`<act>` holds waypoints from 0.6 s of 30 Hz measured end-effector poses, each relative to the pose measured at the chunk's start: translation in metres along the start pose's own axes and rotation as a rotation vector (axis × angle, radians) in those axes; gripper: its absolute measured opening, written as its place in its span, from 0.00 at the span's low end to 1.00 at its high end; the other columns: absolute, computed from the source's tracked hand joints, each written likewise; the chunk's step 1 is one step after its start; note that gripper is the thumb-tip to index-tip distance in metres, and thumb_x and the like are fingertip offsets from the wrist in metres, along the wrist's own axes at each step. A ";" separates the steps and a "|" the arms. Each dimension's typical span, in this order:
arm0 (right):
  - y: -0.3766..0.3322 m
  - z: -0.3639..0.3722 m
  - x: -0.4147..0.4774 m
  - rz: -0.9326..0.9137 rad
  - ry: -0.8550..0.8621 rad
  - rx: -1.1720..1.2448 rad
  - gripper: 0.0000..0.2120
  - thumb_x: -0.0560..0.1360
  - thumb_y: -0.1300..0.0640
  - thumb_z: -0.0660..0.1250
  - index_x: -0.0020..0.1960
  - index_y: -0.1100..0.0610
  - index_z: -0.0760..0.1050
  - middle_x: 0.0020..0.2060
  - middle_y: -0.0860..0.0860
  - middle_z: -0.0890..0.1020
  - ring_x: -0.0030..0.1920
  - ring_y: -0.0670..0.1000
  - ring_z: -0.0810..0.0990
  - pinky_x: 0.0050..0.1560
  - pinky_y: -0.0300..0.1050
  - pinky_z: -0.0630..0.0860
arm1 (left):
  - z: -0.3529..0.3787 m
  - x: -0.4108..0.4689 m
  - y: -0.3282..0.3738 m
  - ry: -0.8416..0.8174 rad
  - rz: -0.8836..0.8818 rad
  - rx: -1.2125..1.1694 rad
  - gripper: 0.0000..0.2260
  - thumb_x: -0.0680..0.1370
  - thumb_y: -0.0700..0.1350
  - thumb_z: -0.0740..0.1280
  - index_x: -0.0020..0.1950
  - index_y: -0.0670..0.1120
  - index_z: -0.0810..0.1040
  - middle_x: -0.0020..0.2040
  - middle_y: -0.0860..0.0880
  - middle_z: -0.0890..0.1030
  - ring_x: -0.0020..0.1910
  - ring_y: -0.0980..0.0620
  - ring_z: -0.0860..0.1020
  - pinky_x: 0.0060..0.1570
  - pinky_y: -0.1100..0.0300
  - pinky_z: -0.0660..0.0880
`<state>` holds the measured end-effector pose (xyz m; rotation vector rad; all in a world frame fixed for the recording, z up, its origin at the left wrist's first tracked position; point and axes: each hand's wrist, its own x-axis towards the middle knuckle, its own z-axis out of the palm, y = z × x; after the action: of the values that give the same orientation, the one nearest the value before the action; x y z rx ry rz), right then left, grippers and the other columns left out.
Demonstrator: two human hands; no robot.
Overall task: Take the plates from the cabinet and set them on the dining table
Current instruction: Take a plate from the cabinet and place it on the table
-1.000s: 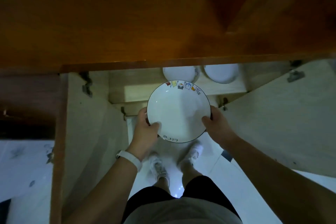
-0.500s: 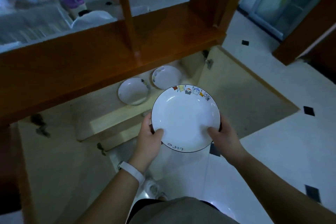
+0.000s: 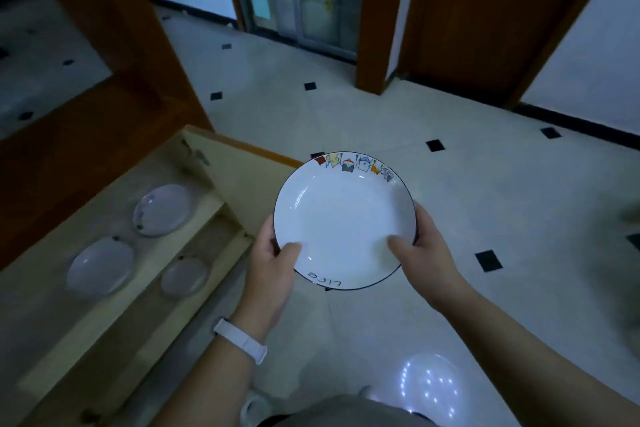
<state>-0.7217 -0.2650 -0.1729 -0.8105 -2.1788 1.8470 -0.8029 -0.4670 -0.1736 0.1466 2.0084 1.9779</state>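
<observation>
Left hand point(image 3: 273, 265) and right hand point(image 3: 424, 253) extended, fingers point(image 3: 398, 242) curled closed

Bare forearms, no sleeves in sight. A white band point(image 3: 240, 340) wraps the left wrist, ridged along its strap. Below, a grey shirt hem point(image 3: 346, 412) and one pale shoe point(image 3: 254, 407).

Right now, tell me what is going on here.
A person holds a white plate with a dark rim and small coloured drawings along its far edge, level over the tiled floor. The left hand and right hand grip opposite sides, thumbs on top. To the left, the open cabinet has three more pale dishes on its shelves. No dining table is in view.
</observation>
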 end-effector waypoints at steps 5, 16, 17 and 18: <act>0.006 -0.080 -0.006 0.000 0.124 0.037 0.26 0.72 0.66 0.62 0.63 0.41 0.71 0.50 0.37 0.82 0.51 0.42 0.81 0.49 0.43 0.77 | 0.078 0.005 0.015 -0.131 -0.009 0.032 0.24 0.71 0.41 0.64 0.66 0.57 0.74 0.59 0.55 0.82 0.59 0.51 0.79 0.56 0.48 0.78; 0.022 -0.162 -0.008 0.075 0.442 0.148 0.27 0.65 0.58 0.62 0.63 0.43 0.71 0.48 0.38 0.82 0.50 0.44 0.81 0.46 0.40 0.77 | 0.193 0.048 0.034 -0.416 0.036 0.044 0.23 0.77 0.30 0.60 0.65 0.52 0.76 0.55 0.55 0.84 0.53 0.57 0.81 0.45 0.65 0.77; 0.023 -0.169 -0.004 0.082 0.474 0.153 0.26 0.65 0.58 0.62 0.62 0.43 0.72 0.47 0.38 0.82 0.49 0.44 0.81 0.45 0.39 0.77 | 0.205 0.054 0.036 -0.443 0.033 0.040 0.23 0.77 0.29 0.59 0.63 0.54 0.76 0.53 0.58 0.84 0.52 0.59 0.81 0.45 0.65 0.77; 0.023 -0.177 0.001 0.085 0.508 0.153 0.25 0.66 0.58 0.62 0.61 0.43 0.72 0.47 0.37 0.82 0.48 0.43 0.81 0.44 0.37 0.77 | 0.218 0.062 0.037 -0.479 0.031 0.039 0.23 0.77 0.29 0.59 0.61 0.55 0.76 0.51 0.60 0.84 0.51 0.60 0.81 0.45 0.66 0.77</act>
<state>-0.6342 -0.1106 -0.1571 -1.1966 -1.6922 1.5928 -0.8028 -0.2388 -0.1450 0.6013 1.7369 1.7137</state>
